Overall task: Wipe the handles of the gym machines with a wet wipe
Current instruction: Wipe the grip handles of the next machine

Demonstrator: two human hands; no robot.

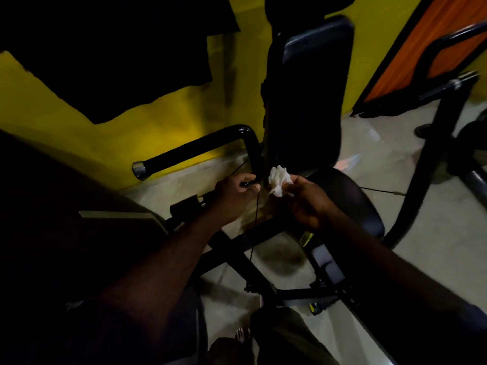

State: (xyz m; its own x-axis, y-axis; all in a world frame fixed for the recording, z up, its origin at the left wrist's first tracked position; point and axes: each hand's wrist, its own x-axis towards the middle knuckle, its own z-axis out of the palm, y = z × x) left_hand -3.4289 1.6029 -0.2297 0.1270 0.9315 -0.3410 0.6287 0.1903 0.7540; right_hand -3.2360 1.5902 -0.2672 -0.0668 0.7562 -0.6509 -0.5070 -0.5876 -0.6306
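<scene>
Loosely bunched white wet wipe [279,183] in the right grip [308,204]

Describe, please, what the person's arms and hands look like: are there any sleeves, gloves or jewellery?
Both arms are bare. The left forearm and right forearm show no sleeves, though the dim light hides detail near the frame's edge. The left hand and right hand wear no gloves, and no watch, band or ring shows.
</scene>
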